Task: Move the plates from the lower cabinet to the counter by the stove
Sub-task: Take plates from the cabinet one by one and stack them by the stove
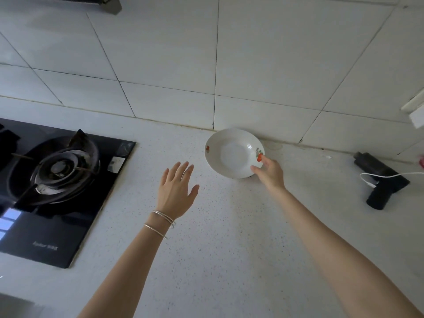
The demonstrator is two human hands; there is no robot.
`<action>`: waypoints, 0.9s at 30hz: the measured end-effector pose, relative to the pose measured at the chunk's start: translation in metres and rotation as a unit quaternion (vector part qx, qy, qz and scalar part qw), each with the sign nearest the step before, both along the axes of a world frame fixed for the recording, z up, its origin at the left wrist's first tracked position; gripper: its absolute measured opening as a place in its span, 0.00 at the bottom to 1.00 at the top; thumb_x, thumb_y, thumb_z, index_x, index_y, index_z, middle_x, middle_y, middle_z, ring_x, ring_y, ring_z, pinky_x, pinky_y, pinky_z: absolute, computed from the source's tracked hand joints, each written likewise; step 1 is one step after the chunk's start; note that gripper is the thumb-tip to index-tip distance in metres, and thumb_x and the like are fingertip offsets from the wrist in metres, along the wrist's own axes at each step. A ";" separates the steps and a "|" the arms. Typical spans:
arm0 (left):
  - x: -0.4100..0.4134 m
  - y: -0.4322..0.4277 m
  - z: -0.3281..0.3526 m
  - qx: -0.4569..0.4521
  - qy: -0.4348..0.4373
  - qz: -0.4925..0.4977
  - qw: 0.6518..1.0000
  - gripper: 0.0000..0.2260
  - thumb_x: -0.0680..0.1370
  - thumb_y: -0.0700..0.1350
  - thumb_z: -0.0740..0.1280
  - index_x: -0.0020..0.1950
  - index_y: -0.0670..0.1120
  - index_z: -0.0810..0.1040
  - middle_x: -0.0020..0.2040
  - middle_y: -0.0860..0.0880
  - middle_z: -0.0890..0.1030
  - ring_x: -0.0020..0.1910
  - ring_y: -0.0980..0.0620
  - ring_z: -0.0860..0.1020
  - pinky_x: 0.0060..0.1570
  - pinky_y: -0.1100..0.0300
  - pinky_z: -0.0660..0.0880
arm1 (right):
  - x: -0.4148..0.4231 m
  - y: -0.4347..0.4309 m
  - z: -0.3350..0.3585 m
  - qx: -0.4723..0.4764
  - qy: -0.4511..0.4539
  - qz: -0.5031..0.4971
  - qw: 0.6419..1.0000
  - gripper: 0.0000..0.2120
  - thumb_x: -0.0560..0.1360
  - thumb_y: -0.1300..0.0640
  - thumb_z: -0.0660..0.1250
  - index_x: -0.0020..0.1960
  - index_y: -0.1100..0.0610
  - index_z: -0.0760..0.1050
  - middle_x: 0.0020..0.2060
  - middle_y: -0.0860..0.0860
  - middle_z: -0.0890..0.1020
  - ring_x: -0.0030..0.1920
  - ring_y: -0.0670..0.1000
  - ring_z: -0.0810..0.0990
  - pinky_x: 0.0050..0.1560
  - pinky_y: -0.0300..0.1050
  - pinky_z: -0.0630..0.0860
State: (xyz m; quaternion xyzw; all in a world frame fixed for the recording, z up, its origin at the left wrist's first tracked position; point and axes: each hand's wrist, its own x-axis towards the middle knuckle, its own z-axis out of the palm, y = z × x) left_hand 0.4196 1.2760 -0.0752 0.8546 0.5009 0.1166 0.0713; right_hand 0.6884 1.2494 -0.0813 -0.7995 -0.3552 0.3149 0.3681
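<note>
The right hand [270, 173] pinches the plate [231, 154] by its rim, well right of the stove [57, 175] on the counter [229, 249], while the left hand [176, 191] hovers spread between them: likely the set-down, calling for a gentle release, with the cabinet out of view.

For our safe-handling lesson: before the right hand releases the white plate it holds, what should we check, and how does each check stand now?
1. Round white ceramic plate with red flower prints over the speckled white counter: ok.
2. Plate lying flat: cannot tell.
3. Right hand pinching its rim: ok.
4. Left hand open, holding nothing: ok.
5. Black corded handheld appliance apart from the plate: ok.
</note>
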 end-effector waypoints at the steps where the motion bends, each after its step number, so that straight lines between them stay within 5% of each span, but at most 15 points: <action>1: -0.002 -0.005 0.007 0.007 -0.004 0.005 1.000 0.25 0.78 0.56 0.59 0.70 0.42 0.69 0.70 0.43 0.70 0.71 0.41 0.65 0.69 0.42 0.59 | -0.006 -0.007 0.012 0.015 -0.017 0.037 0.999 0.25 0.72 0.55 0.69 0.68 0.57 0.69 0.64 0.53 0.72 0.64 0.50 0.70 0.57 0.38 0.65; 6: -0.020 -0.043 0.041 0.046 -0.011 0.033 0.998 0.29 0.77 0.60 0.52 0.71 0.45 0.68 0.71 0.44 0.70 0.71 0.41 0.64 0.69 0.40 0.58 | -0.051 -0.039 0.072 0.106 -0.124 0.256 0.953 0.29 0.76 0.52 0.66 0.74 0.56 0.60 0.72 0.49 0.63 0.73 0.47 0.58 0.67 0.34 0.53; 10: -0.048 -0.086 0.066 0.074 -0.015 0.097 0.992 0.28 0.77 0.60 0.53 0.71 0.47 0.68 0.70 0.44 0.70 0.71 0.40 0.64 0.69 0.39 0.57 | -0.087 -0.055 0.100 0.172 -0.283 0.385 0.862 0.29 0.77 0.45 0.58 0.74 0.54 0.58 0.73 0.52 0.63 0.74 0.50 0.58 0.73 0.53 0.53; 14: -0.091 -0.136 0.081 0.088 0.004 0.183 0.979 0.27 0.77 0.60 0.54 0.72 0.49 0.67 0.71 0.45 0.69 0.71 0.42 0.64 0.70 0.39 0.57 | -0.129 -0.071 0.107 0.208 -0.366 0.468 0.777 0.30 0.76 0.41 0.51 0.74 0.54 0.59 0.73 0.53 0.64 0.74 0.52 0.58 0.71 0.59 0.55; 27: -0.244 -0.309 0.064 0.013 0.039 0.421 0.906 0.26 0.77 0.60 0.54 0.70 0.48 0.70 0.68 0.44 0.73 0.66 0.42 0.71 0.66 0.43 0.64 | -0.340 -0.134 0.084 0.277 -0.321 0.685 0.593 0.27 0.76 0.41 0.52 0.69 0.54 0.68 0.69 0.54 0.71 0.71 0.54 0.65 0.68 0.62 0.61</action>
